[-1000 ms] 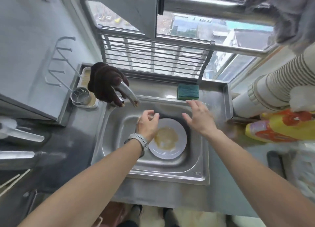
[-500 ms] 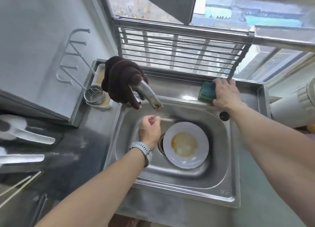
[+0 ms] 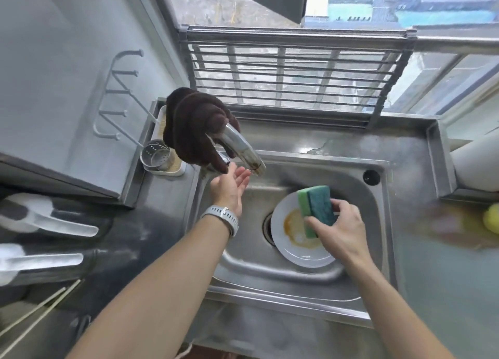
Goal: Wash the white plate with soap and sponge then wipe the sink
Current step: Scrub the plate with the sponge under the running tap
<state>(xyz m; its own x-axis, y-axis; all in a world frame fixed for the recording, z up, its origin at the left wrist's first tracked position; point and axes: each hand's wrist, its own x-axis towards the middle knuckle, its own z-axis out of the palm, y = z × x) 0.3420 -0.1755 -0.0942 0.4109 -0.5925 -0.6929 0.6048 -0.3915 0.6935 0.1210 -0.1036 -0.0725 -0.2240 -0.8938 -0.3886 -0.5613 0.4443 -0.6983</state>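
A white plate (image 3: 286,246) with a brown stain lies in the steel sink (image 3: 297,273), beside the drain. My right hand (image 3: 341,229) grips a green two-layer sponge (image 3: 317,204) and holds it just above the plate. My left hand (image 3: 231,190), a white watch on its wrist, is spread open, fingers reaching up to the base of the steel faucet (image 3: 243,152). A dark brown cloth (image 3: 193,130) is draped over the faucet.
A perforated metal cup (image 3: 156,156) stands in a tray left of the faucet. A window grille (image 3: 291,75) rises behind the sink. A white roll (image 3: 478,164) sits at the right, a yellow object (image 3: 491,218) below it. Utensils lie on the dark counter at left.
My right hand picked the sponge up from the ledge behind the sink and brought it down over the plate. My left hand opened and rose toward the faucet.
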